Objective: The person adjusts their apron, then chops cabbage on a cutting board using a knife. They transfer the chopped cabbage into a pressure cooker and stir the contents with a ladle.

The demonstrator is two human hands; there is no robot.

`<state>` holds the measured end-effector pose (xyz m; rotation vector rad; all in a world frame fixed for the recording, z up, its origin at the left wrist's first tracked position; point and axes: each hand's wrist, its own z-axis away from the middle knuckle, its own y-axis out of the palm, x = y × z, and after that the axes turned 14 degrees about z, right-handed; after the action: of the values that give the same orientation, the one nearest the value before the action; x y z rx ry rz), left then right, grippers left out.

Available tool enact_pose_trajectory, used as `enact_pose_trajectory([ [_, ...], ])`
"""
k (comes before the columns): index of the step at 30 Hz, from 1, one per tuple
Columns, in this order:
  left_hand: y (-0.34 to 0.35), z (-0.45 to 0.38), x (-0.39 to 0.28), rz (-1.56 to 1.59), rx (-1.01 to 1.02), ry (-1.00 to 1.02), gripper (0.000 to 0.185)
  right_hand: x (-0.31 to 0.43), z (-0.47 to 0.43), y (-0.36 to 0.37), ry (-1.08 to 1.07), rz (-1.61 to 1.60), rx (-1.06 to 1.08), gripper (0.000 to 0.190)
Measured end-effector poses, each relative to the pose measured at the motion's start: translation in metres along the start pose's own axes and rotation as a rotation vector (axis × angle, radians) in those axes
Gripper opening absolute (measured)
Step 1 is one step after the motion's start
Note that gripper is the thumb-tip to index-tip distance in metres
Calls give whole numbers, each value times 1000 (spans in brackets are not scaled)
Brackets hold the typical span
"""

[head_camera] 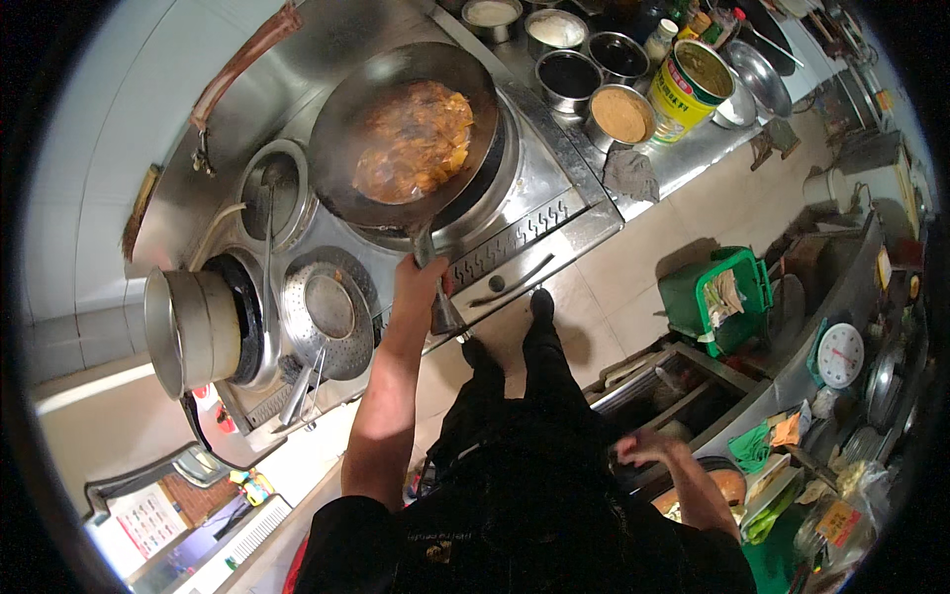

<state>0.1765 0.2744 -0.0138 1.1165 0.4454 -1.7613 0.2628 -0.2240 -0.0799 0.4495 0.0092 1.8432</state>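
Note:
My left hand (pixel 421 276) grips the metal handle (pixel 424 245) of a dark wok (pixel 335 160). The wok is tilted over a burner on the steel stove (pixel 534 182). Inside it, reddish-brown food in sauce (pixel 415 145) gives off steam. Down by my right hip is my right hand (pixel 640 448), slightly blurred, with its fingers curled; whether it holds anything does not show.
Left of the wok are a sunken pot (pixel 256 197) with a ladle (pixel 268 275), a perforated strainer (pixel 355 338) and a tall pot (pixel 204 319). Seasoning bowls (pixel 622 115) and a yellow can (pixel 672 108) stand at right. A green bin (pixel 679 301) and dial scale (pixel 840 356) lie further right.

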Motion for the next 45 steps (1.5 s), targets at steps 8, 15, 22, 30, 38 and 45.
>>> enact_pose_trajectory([
  [8, -12, 30, 19, 68, -169, -68, 13, 18, -223, -137, -400, -891, -556, 11],
  [15, -7, 51, 28, 44, -191, -58, 19, 130, -337, -179, -297, -1151, -370, 45],
  [22, 8, 52, 47, 70, -278, -8, 21, 166, -332, -185, -344, -1520, -126, 48],
  [30, 7, 52, 48, 48, -246, 14, 24, 194, -352, -195, -413, -1764, -63, 17],
  [38, 12, 47, 47, 44, -257, -29, 24, 183, -370, -211, -763, -1864, -708, 29],
  [45, 11, 52, 44, 65, -280, -36, 20, 168, -338, -210, -544, -1742, -527, 32],
])
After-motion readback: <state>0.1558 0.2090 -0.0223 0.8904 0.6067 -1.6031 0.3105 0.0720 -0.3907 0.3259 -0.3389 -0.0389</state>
